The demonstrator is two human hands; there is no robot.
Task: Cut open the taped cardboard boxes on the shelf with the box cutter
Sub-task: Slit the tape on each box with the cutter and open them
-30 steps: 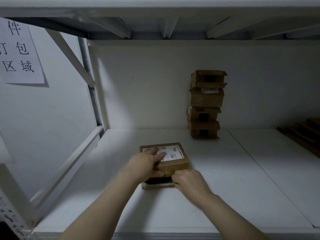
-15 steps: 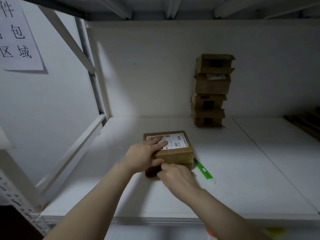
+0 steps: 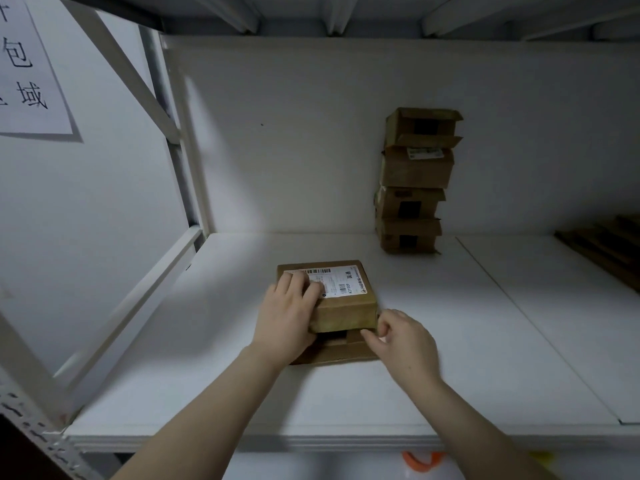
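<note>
Item 1. Small brown cardboard box [image 3: 341,315] with white printed shipping label [image 3: 343,282] on top. Placed on white shelf board [image 3: 485,341], near the front edge, left of centre. Near face opened: brown cardboard flap [image 3: 337,353] folded down and forward onto the shelf, with a dark gap above it.

Item 2. Left grip [image 3: 285,317]. Draped over the box's near left corner. Not clenched: fingers [image 3: 298,284] laid flat on the label's left end, thumb down against the near face, pressing on the box.

Item 3. Right grip [image 3: 400,337]. At the box's near right corner, fingers curled, thumb tip at the folded-down flap, forefinger against the corner edge. Pinching or merely touching: cannot tell.

Item 4. Stack of four brown cardboard boxes [image 3: 414,168]. Against the white rear wall, well behind the small box and to its right. Several with flaps standing open and dark interiors showing; white label on the second from the top.

Item 5. Dark brown flat pieces [image 3: 604,249]. On the shelf at the far right edge, partly cut off; material unclear.

Item 6. White paper sign with black characters [image 3: 29,74]. Fixed to the left wall, beyond the white metal diagonal brace [image 3: 121,67] of the shelf frame.

Item 7. Orange object [image 3: 419,460]. Below the shelf's front edge, blurred, kind unclear.
</note>
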